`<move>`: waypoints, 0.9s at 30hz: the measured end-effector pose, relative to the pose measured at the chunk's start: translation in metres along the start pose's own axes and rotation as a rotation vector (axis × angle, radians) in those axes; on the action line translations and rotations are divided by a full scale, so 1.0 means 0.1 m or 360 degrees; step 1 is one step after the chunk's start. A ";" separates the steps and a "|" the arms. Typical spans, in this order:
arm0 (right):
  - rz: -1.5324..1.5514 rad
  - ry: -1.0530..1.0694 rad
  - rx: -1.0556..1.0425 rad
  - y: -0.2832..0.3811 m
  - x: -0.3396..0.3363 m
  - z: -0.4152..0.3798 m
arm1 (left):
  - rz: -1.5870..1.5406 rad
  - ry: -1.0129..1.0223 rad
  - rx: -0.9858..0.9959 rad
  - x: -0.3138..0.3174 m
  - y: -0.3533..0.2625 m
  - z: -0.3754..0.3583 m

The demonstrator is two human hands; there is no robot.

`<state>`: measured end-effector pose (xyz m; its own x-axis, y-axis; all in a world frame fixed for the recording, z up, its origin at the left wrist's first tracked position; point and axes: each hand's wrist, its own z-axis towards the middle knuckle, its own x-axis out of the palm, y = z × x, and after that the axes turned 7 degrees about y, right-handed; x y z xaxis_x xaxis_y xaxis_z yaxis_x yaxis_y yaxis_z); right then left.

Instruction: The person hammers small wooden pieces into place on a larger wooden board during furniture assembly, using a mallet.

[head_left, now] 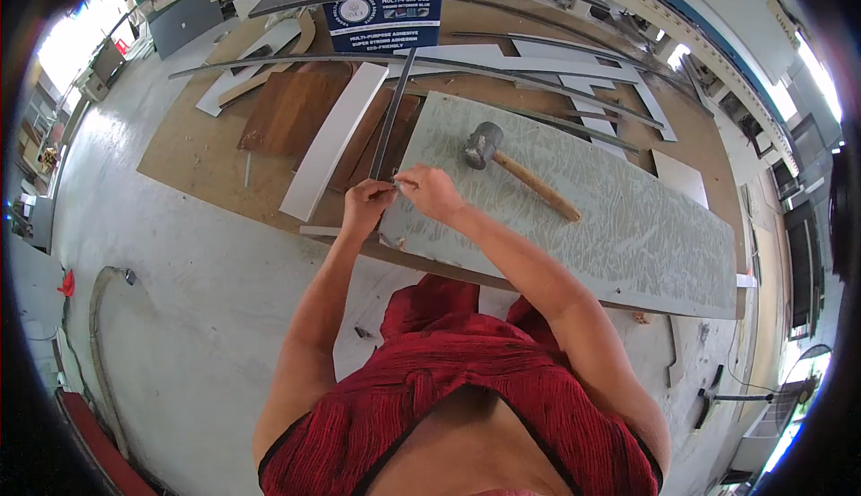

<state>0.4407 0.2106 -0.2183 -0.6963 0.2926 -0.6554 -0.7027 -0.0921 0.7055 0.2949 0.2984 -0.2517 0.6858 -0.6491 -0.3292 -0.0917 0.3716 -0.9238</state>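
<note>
A long, narrow dark strip (393, 119) runs from the back of the bench toward me, and my left hand (366, 202) is closed round its near end. Close beside it, my right hand (430, 193) pinches at the same end, fingertips almost meeting the left ones. Something small and pale shows between the right fingertips, too small to name. Under and right of my hands lies a mottled grey-green panel (628, 236). On that panel rests a mallet (538, 187) with a dark head and wooden handle, apart from both hands.
Left of the strip are a white board (336, 142) and a brown wood panel (291, 112). A blue adhesive box (384, 19) stands at the back. Long dark strips (529, 76) and white offcuts cross the far bench. A hose (96, 343) lies on the floor at left.
</note>
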 end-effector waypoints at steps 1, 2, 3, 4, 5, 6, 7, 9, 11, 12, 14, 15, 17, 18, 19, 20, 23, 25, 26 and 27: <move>-0.0040 0.0033 0.0055 0.02 0.01 0.02 | 0.0006 -0.0025 0.0006 0.01 0.01 0.00; -0.0108 0.0073 0.0060 0.02 0.01 0.03 | 0.0011 -0.0049 0.0012 0.02 0.01 -0.01; -0.0177 0.0113 0.0065 0.03 0.01 0.04 | 0.0015 -0.0073 0.0017 0.03 0.01 -0.01; -0.0246 0.0156 0.0070 0.04 0.00 0.05 | -0.0007 -0.0066 0.0001 0.03 0.01 0.00; -0.0235 0.0146 0.0042 0.04 0.00 0.04 | -0.0031 -0.0059 -0.0018 0.04 0.01 -0.01; -0.0224 0.0137 0.0013 0.03 0.01 0.04 | -0.0055 -0.0053 -0.0036 0.04 0.01 -0.01; -0.0213 0.0128 -0.0015 0.02 0.02 0.03 | -0.0118 -0.0055 -0.0091 0.05 -0.02 -0.02; -0.0184 0.0097 -0.0045 -0.01 0.04 0.02 | -0.0242 -0.0052 -0.0196 0.07 -0.10 -0.03; -0.0169 0.0082 -0.0057 -0.03 0.05 0.02 | -0.0201 -0.0078 -0.0145 0.09 -0.08 -0.03; -0.0167 0.0086 -0.0057 -0.04 0.05 0.02 | -0.0180 -0.0091 -0.0120 0.09 -0.06 -0.03; -0.0215 0.0113 -0.0075 -0.07 0.06 0.01 | -0.0202 -0.0097 -0.0126 0.10 -0.03 -0.03; -0.0264 0.0138 -0.0094 -0.11 0.07 0.01 | -0.0213 -0.0101 -0.0128 0.10 -0.02 -0.03; -0.0159 0.0116 -0.0041 0.01 -0.02 0.00 | -0.0210 -0.0099 -0.0161 0.10 -0.03 -0.03; -0.0002 0.0070 0.0031 0.06 -0.10 -0.03 | -0.0206 -0.0100 -0.0177 0.09 -0.03 -0.02; 0.0155 0.0030 0.0101 0.14 -0.21 -0.06 | -0.0228 -0.0116 -0.0149 0.09 -0.02 -0.01; -0.0005 -0.0144 0.0083 0.11 -0.30 -0.08 | -0.0253 -0.0135 -0.0126 0.10 0.01 -0.01; -0.0532 -0.0563 0.0027 0.01 -0.72 -0.20 | -0.0195 -0.0155 -0.0044 0.10 0.04 -0.03; -0.0920 -0.0647 0.0275 -0.08 -0.89 -0.35 | -0.0160 -0.0151 0.0000 0.09 0.03 -0.02; -0.0956 -0.0542 0.0423 -0.15 -0.95 -0.43 | -0.0170 -0.0151 0.0011 0.08 0.03 -0.02; -0.0991 -0.0435 0.0570 -0.25 -0.98 -0.52 | -0.0180 -0.0153 0.0020 0.09 0.02 -0.02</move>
<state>0.5190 0.1349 -0.1855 -0.0939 0.4188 -0.9032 -0.8307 0.4670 0.3029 0.2991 0.2922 -0.2569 0.7573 -0.6209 -0.2024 -0.0012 0.3085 -0.9512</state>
